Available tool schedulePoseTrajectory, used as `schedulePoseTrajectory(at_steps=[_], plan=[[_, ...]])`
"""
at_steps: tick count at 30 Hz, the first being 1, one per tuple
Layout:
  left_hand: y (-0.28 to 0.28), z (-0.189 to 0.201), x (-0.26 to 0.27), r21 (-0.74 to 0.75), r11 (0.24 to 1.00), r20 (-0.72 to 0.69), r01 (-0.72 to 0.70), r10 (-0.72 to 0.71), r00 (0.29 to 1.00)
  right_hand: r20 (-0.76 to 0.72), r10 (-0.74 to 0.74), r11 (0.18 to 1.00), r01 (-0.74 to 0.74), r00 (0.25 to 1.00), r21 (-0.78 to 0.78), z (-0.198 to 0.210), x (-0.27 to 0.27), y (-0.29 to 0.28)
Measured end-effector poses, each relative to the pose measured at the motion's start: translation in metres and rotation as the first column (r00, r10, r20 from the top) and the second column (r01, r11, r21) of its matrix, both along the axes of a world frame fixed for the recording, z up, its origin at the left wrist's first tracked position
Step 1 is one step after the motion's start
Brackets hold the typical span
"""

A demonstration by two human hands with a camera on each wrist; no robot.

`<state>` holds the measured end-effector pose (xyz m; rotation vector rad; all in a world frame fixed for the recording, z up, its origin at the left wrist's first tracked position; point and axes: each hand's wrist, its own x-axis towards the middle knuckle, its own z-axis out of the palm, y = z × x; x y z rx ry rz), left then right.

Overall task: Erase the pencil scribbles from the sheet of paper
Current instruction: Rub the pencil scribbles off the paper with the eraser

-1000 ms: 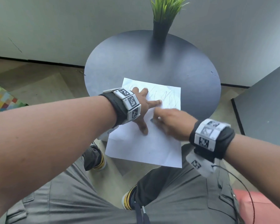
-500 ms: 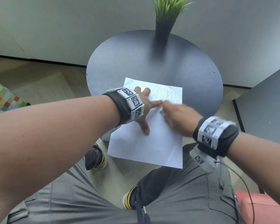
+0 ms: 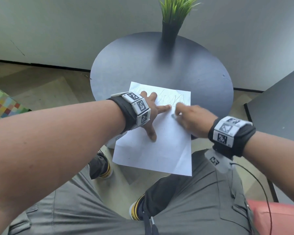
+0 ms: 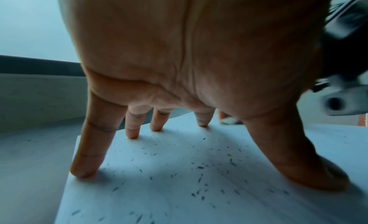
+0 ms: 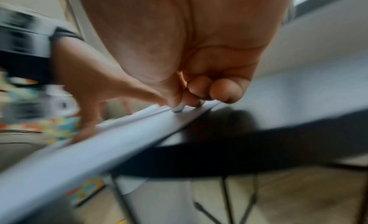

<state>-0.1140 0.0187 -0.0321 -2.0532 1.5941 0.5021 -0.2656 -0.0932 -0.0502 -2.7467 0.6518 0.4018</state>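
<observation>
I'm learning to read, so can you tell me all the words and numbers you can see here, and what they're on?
No words or numbers can be read.
Left wristband: black-and-white square code patterns, with tiny marks beside them too small to read.
Right wristband: the same kind of patterns, blurred.
Sheet of paper: only pencil scribbles, not letters.
Eraser crumbs on the paper: just specks.
</observation>
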Motion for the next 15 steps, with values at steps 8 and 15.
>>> schedulePoseTrajectory(at_steps=[8, 15], plan=[[0.002, 0.000, 0.004, 0.006, 1.000, -0.024, 0.014, -0.014, 1.000, -0.002, 0.150, 0.987, -0.150, 0.989, 0.064, -0.003, -0.006, 0.026], [0.005, 0.001, -0.001, -0.014, 0.998, -0.104, -0.065, 0.063, 0.993, 0.024, 0.053, 0.998, -0.054, 0.998, 0.039, 0.000, -0.006, 0.014]])
